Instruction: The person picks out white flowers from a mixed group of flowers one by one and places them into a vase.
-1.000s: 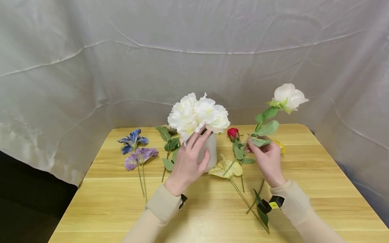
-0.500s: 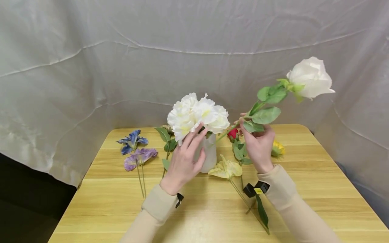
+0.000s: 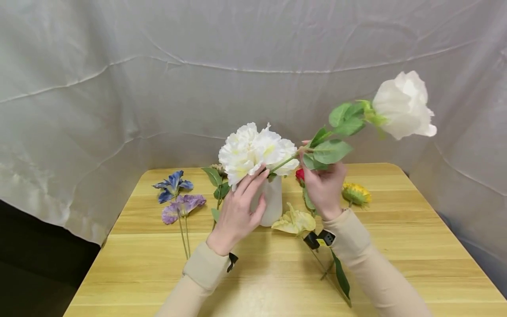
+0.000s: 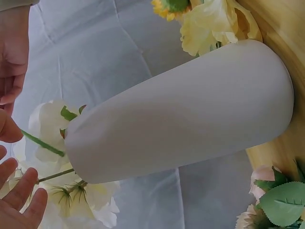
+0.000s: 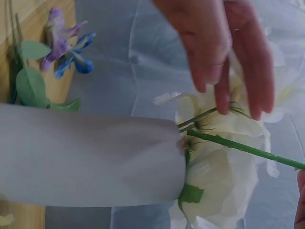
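Note:
A white vase stands mid-table, holding several white ruffled flowers. My left hand is in front of the vase, its fingers extended up by the blooms; the left wrist view shows its fingertips near the flower stems at the mouth. My right hand pinches the leafy stem of a white rose, whose bloom leans far to the upper right. The rose's green stem slopes down to the vase rim in the right wrist view. Whether its end is inside the mouth, I cannot tell.
Left on the table lie a blue flower, a purple flower and a leafy stem. Right of the vase are a red rose, a pale yellow flower and a sunflower. Grey cloth hangs behind.
My right hand has moved left and up with the white rose, bringing its stem end to the vase mouth. My left hand has barely shifted.

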Motion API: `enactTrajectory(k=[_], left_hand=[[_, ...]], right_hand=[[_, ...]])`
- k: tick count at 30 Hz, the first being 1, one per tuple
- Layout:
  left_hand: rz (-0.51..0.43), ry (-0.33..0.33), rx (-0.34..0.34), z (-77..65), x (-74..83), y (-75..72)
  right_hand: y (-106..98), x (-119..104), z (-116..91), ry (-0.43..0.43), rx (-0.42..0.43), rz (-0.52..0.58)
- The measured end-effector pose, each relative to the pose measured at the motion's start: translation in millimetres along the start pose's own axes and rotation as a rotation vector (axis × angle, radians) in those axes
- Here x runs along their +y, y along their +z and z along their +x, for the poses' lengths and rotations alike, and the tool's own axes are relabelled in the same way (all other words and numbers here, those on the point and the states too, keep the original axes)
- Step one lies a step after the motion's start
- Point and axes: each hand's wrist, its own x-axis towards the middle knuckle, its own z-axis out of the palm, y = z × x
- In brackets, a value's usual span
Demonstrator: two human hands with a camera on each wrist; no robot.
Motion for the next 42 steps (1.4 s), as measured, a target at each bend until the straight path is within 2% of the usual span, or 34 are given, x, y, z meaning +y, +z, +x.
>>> enactTrajectory(k=[4, 11, 14, 19, 24, 34, 42], left_hand=[[-0.008, -0.002, 0.005, -0.7, -0.2, -0.5], [-0.028, -0.009, 0.004, -1.2, -0.5, -2.1], [-0.028, -0.01, 0.002, -1.2, -0.7, -2.5], [-0.025, -0.006, 0.01, -1.9, -1.2, -3.2], [-0.021, -0.009, 0.012, -1.6, -0.9, -3.4], [-0.031, -0.01, 0.017, -2.3, -1.4, -2.3], [-0.038, -0.012, 0.024, -2.1, -1.8, -2.8]], right_hand=[[3.9, 2.1, -0.8, -0.06, -0.032, -0.023], [13.6, -17.7, 5.7, -0.141, -0.07, -0.051], [14.6, -16.9, 4.1, -0.141, -0.106, -0.107], [11.7, 0.9, -4.8, -0.14, -0.181, -0.255], [8.0, 15.5, -15.6, -0.149, -0.279, -0.334], [7.5, 23.2, -26.8, -0.115, -0.387, -0.508], [7.4, 27.0, -38.5, -0.049, -0.418, -0.464]])
